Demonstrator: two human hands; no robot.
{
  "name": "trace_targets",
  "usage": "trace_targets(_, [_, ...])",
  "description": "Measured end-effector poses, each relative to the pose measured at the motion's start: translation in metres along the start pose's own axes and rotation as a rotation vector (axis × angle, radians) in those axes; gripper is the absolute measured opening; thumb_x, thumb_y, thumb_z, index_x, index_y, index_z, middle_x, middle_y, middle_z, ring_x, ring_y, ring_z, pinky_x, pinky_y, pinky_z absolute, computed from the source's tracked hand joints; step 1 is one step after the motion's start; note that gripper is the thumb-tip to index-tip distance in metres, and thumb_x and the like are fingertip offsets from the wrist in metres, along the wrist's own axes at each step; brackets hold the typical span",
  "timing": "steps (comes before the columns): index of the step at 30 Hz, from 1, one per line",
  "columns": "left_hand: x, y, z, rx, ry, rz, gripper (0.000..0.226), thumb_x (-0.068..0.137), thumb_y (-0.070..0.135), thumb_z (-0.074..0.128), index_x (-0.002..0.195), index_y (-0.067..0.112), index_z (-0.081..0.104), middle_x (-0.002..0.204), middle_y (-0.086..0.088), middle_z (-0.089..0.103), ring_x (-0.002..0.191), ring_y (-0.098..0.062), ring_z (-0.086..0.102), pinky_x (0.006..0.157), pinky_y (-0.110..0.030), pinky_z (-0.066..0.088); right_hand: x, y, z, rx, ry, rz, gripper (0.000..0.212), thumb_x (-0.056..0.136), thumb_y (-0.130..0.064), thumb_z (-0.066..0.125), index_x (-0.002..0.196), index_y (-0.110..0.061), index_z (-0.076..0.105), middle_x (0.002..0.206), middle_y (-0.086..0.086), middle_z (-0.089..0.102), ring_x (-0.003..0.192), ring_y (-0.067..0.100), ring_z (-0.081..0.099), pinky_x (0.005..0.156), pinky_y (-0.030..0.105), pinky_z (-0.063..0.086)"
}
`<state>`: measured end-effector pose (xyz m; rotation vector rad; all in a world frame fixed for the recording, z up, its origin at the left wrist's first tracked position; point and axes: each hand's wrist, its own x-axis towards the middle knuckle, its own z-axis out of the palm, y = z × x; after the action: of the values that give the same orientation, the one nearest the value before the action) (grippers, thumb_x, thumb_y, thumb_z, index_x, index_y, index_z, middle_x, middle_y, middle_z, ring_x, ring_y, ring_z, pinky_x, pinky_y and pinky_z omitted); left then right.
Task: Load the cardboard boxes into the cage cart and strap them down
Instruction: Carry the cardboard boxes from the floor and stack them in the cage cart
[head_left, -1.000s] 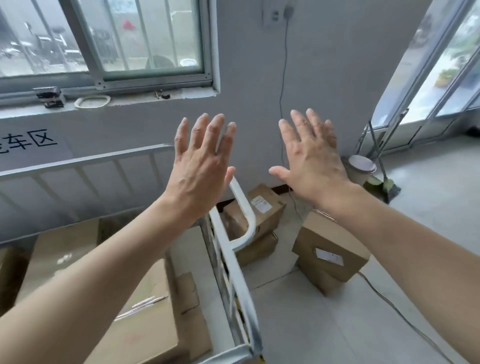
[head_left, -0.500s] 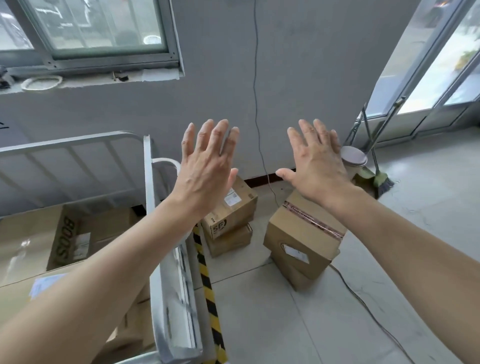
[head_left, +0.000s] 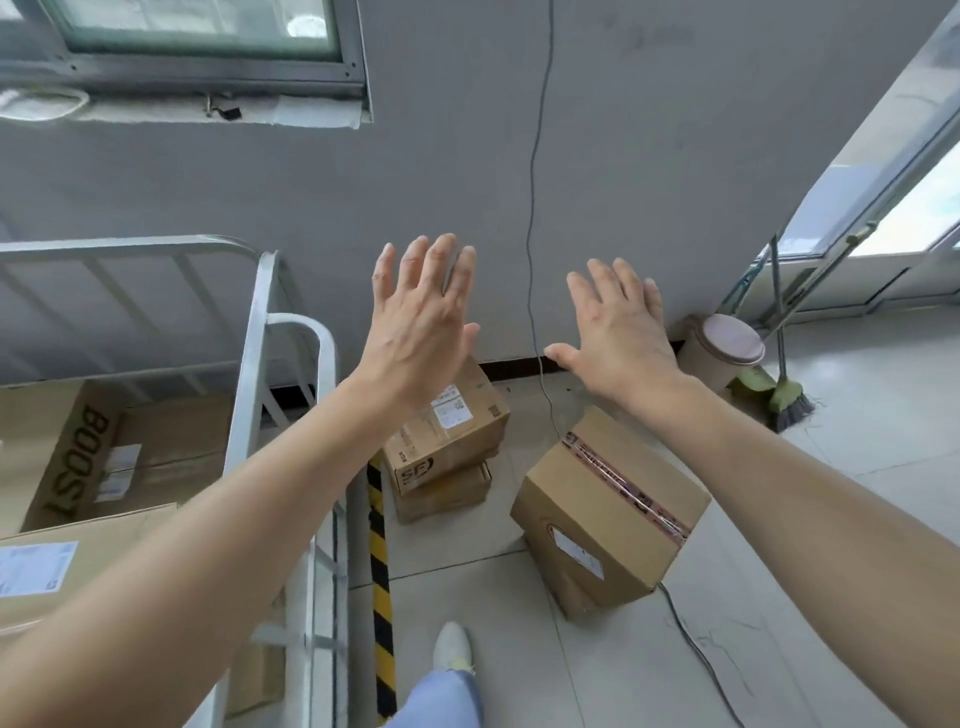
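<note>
My left hand (head_left: 421, 317) and my right hand (head_left: 618, 327) are both raised in front of me, fingers straight and spread, holding nothing. Below them on the floor stand two stacked cardboard boxes, the upper box (head_left: 447, 431) with a white label, and to their right a larger tilted box (head_left: 608, 509) with patterned tape across its top. The metal cage cart (head_left: 254, 374) stands at the left. Inside it lie several cardboard boxes, one printed BOOST (head_left: 78, 457) and one with a white label (head_left: 88, 561).
A black-and-yellow striped strip (head_left: 379, 561) runs along the floor beside the cart. A cable (head_left: 535, 208) hangs down the grey wall and trails over the floor. A bin with a lid (head_left: 724, 351) and a broom (head_left: 787, 395) stand in the right corner. My shoe (head_left: 452, 647) is on the tiles.
The view has swung right and downward, away from the cart toward the boxes on the floor. Both hands stay raised and spread, now lower against the wall.
</note>
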<state>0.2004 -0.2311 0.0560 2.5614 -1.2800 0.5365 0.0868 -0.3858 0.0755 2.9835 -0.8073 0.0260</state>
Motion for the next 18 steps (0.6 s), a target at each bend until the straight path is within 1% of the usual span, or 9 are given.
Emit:
trace_targets(5, [0.034,-0.019,0.041,-0.025,-0.09,-0.113,0.067,0.093,0.031,0.056,0.148,0.01,0.024,0.152,-0.011,0.023,0.142,-0.03,0.017,0.116,-0.045,0.002,0.068,-0.003,0.029,0.009,-0.07,-0.06,0.078,0.093,-0.047,0.052,0.152,-0.014,0.013,0.16,0.008,0.006,0.147,0.028,-0.003,0.119,0.046,0.001])
trace_targets(9, [0.047,-0.032,0.08,-0.036,-0.215,-0.224,0.067,0.093,0.033,0.054,0.148,0.012,0.022,0.154,-0.009,0.02,0.142,-0.028,0.017,0.116,-0.045,0.005,0.109,-0.005,0.06,0.056,-0.123,-0.092,0.075,0.092,-0.046,0.054,0.15,-0.013,0.02,0.157,0.009,0.015,0.147,0.029,0.004,0.118,0.047,0.005])
trace_targets(12, [0.052,-0.043,0.114,-0.04,-0.289,-0.301,0.065,0.094,0.033,0.053,0.147,0.013,0.022,0.153,-0.009,0.021,0.141,-0.027,0.019,0.116,-0.045,0.008,0.142,-0.007,0.089,0.075,-0.179,-0.112,0.073,0.092,-0.046,0.055,0.148,-0.013,0.023,0.157,0.009,0.018,0.146,0.03,0.008,0.118,0.047,0.008])
trace_targets(18, [0.045,-0.062,0.207,-0.066,-0.453,-0.512,0.057,0.094,0.031,0.051,0.144,0.012,0.029,0.15,-0.009,0.028,0.136,-0.028,0.03,0.113,-0.042,0.019,0.203,-0.011,0.174,0.071,-0.309,-0.192,0.066,0.09,-0.048,0.058,0.14,-0.012,0.035,0.149,0.01,0.033,0.141,0.03,0.023,0.117,0.048,0.019])
